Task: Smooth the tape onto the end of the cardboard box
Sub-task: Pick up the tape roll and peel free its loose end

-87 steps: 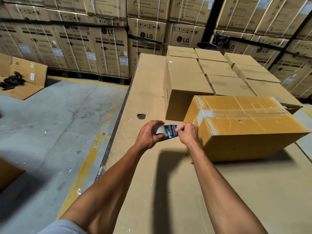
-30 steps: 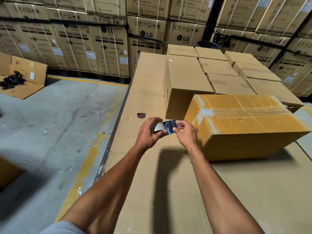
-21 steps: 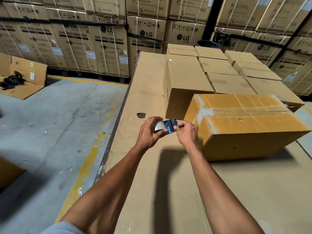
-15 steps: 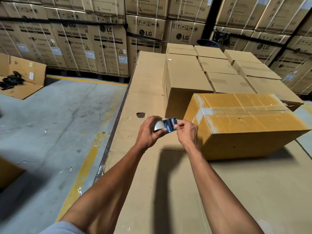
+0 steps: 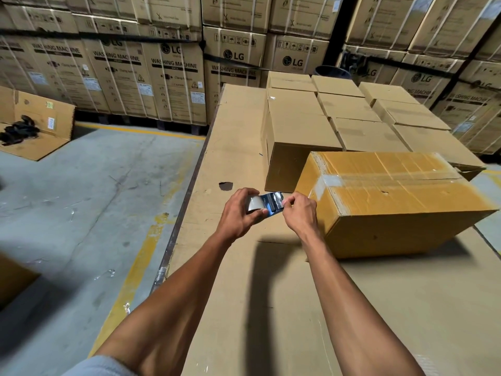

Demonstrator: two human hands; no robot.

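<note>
A yellow-brown cardboard box (image 5: 401, 202) lies on a cardboard-covered work surface (image 5: 271, 308), its top seam covered with clear tape that ends at the near left corner. My left hand (image 5: 238, 215) grips a roll of clear tape (image 5: 254, 203) just left of the box's end. My right hand (image 5: 299, 213) pinches the free end of a short shiny tape strip (image 5: 273, 202) pulled from the roll. The strip hangs in the air between my hands, apart from the box.
Several plain closed cartons (image 5: 352, 115) stand behind the box. Stacked washing machine cartons (image 5: 173, 74) wall the back. The surface's left edge (image 5: 187, 194) drops to a concrete floor with yellow lines. An open flat carton (image 5: 32, 131) lies far left. A small hole (image 5: 225, 185) marks the surface.
My hands have stayed at the box's left end, with the roll and the strip raised slightly. The strip's length looks the same.
</note>
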